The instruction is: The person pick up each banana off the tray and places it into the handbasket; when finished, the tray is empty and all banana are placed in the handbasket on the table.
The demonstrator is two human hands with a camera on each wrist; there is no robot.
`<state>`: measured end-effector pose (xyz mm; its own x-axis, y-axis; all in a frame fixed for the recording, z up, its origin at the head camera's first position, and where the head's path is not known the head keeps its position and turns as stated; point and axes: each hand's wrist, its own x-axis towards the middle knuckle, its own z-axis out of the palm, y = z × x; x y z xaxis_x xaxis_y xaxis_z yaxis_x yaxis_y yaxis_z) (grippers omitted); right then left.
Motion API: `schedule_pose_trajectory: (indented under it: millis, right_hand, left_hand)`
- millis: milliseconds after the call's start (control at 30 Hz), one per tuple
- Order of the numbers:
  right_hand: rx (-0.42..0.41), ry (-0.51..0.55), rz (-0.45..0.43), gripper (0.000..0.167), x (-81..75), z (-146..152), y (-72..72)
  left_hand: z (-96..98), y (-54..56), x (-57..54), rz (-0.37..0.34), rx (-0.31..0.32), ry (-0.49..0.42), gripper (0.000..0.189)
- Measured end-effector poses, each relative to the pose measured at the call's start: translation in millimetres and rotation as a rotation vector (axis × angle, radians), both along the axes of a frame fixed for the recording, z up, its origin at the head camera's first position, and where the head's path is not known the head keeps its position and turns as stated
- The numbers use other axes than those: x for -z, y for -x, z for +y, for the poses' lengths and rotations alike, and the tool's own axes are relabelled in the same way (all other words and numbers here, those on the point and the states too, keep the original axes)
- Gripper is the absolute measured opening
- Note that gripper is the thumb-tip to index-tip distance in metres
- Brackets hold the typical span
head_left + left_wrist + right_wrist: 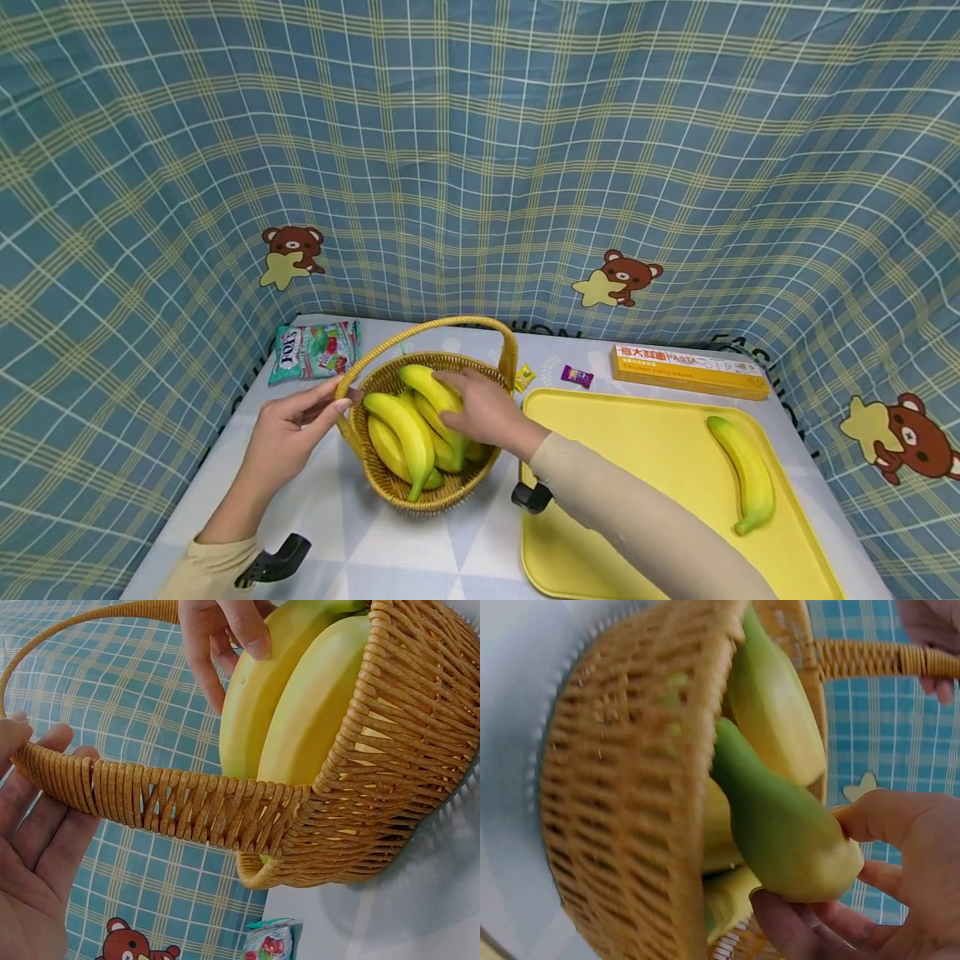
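Observation:
A brown wicker basket [420, 750] with an arched handle [390, 340] stands on the table and holds several yellow bananas [405, 433]. My left hand [285, 429] pinches the left side of the handle between thumb and fingers. Inside the basket, at the right of the pile, my right hand [483, 408] grips the end of one banana [787, 829]. That banana's green end lies against the rim in the right wrist view. Parts of the lower bananas are hidden under the upper ones.
Right of the basket lies a yellow tray [630, 442] with a single banana [742, 475] on it. Behind the tray are a pasta box [690, 372], a purple packet [577, 376] and a small yellow packet [524, 377]. A green candy bag [311, 352] lies at the back left.

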<state>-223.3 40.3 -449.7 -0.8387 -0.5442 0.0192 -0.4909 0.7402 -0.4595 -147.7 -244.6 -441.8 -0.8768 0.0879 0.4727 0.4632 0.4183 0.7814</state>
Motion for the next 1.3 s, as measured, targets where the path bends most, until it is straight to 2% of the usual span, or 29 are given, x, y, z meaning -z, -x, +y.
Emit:
schedule_pose_trajectory:
  millis: [300,400,833,933,1133,1300]
  right_hand:
    - [0.084,-0.056,-0.052,0.061,-1.8,15,15.6]
    - [0.099,-0.082,-0.045,0.060,0.0,16,17.9]
    - [0.130,-0.158,0.037,0.053,5.3,14,19.4]
    - [0.151,-0.184,0.074,0.050,7.5,12,19.1]
    - [0.161,-0.255,0.199,0.044,12.5,9,17.8]
    - [0.147,-0.250,0.183,0.045,9.8,11,18.0]
  left_hand:
    - [0.6,-0.1,-0.8,0.002,0.008,-0.007,0.038]
    - [0.8,0.0,-1.2,0.002,0.008,-0.008,0.038]
    - [2.1,-0.8,-3.4,-0.015,-0.003,0.008,0.037]
    - [1.5,-0.4,-3.4,-0.017,-0.001,0.006,0.036]
    - [1.3,0.6,-3.4,-0.013,0.000,0.004,0.036]
    - [1.8,0.5,-4.1,-0.023,-0.006,0.011,0.036]
